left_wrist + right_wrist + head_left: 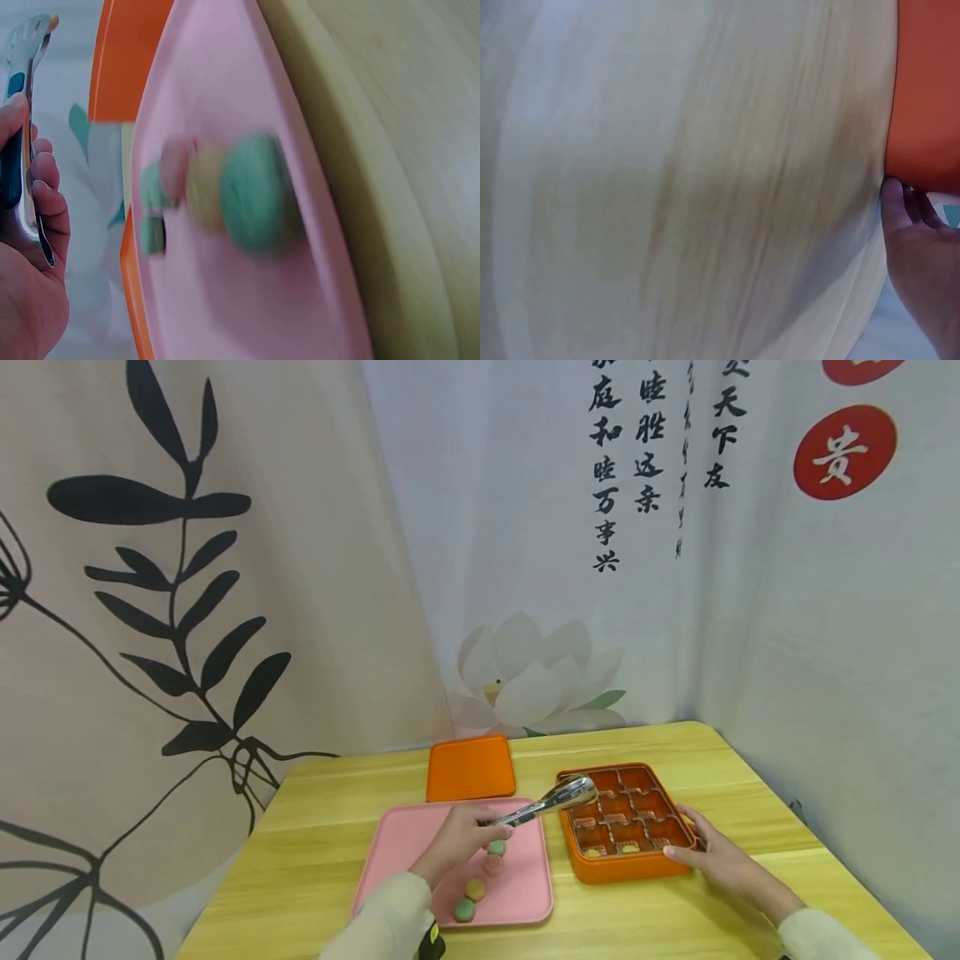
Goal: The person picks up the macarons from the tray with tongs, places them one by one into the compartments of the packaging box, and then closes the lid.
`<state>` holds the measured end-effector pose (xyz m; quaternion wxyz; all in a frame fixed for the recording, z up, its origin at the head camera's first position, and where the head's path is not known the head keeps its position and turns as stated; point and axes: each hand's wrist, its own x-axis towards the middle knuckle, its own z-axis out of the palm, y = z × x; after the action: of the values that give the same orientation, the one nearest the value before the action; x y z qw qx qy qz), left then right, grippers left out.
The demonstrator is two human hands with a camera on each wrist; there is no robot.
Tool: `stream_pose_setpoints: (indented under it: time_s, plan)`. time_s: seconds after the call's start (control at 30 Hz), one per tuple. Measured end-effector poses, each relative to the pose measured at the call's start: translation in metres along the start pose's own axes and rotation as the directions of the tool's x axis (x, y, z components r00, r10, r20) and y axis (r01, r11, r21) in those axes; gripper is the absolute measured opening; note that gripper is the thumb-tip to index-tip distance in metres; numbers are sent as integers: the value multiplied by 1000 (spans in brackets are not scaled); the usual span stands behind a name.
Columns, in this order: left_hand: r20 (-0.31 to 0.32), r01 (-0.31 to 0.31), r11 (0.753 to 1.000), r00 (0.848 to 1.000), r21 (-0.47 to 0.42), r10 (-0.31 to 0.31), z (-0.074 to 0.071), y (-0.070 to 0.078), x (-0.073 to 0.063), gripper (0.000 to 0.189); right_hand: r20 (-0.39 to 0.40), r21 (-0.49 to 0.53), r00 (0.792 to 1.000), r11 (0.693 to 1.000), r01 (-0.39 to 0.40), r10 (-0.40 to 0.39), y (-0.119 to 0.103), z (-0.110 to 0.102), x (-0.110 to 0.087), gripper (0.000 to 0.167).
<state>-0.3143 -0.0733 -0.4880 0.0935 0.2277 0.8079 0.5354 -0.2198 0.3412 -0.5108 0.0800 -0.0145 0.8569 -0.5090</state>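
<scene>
My left hand (463, 837) grips metal tongs (536, 807) above the pink tray (401, 835). The tongs point right, their tips over the left part of an orange box (626, 870). A small brownish-orange bit shows at the tips in the left wrist view; I cannot tell whether the tongs pinch it. Several macarons lie in a line on the tray, among them a green macaron (464, 909), a yellow macaron (476, 889) and a pink macaron (492, 864). My right hand (716, 856) holds the box's right front corner, thumb at the front and fingers along the side.
The box has a divided insert (617, 806), with yellowish pieces in two front compartments. Behind the tray lies an orange lid (471, 768). All stand on a wooden table (300, 877), with a printed curtain (525, 568) hanging behind it.
</scene>
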Motion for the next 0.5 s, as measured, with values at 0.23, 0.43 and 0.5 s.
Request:
stream_pose_setpoints:
  time_s: [0.23,0.43,0.5]
  plan:
    - [-1,-24,1000,1000,-3,24,35,20,25,10,-14,-16,1000,1000,12,-12,-1,-2,3,89]
    - [26,-9,1000,1000,19,8,62,25,35,9,-25,-8,1000,1000,4,-4,2,0,4,89]
    - [47,-7,1000,999,24,6,70,25,36,9,-30,-19,1000,1000,-2,1,2,0,3,90]
